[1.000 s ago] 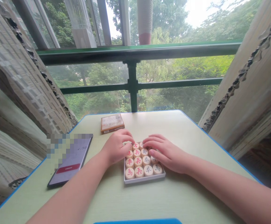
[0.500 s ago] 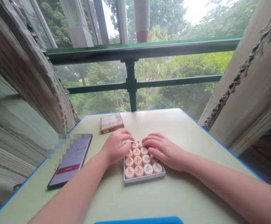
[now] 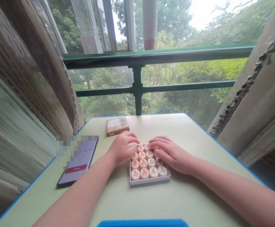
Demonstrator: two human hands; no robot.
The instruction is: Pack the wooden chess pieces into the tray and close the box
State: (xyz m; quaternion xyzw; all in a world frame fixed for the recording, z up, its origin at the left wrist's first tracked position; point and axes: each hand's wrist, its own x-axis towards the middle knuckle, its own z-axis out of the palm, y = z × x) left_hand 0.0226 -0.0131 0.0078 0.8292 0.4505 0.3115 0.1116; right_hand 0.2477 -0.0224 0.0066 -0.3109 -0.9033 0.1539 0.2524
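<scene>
A shallow white box [image 3: 150, 181] lies on the table, filled with rows of round wooden Chinese chess pieces [image 3: 143, 163]. Red characters mark the pieces on its left side, black ones those on the right. My left hand [image 3: 124, 148] is at the far left corner of the box, thumb and fingers apart, the thumb over a corner piece. Over the far right pieces, my right hand [image 3: 172, 154] is spread with its fingers stretched out, partly covering them. I cannot tell how firmly either hand touches the box or pieces.
A phone [image 3: 81, 160] with a lit screen lies left of my left forearm. Behind the left hand is a flat brown-edged box [image 3: 117, 126]. The pale table [image 3: 151, 205] has a blue edge; a blue object [image 3: 142, 223] shows at the near side. Curtains [image 3: 255, 104] flank the railing [image 3: 156, 58].
The whole view has shifted a little, so the table and hands appear farther right. A bit more of the far right pieces shows under my right fingers. The box keeps its place between my hands.
</scene>
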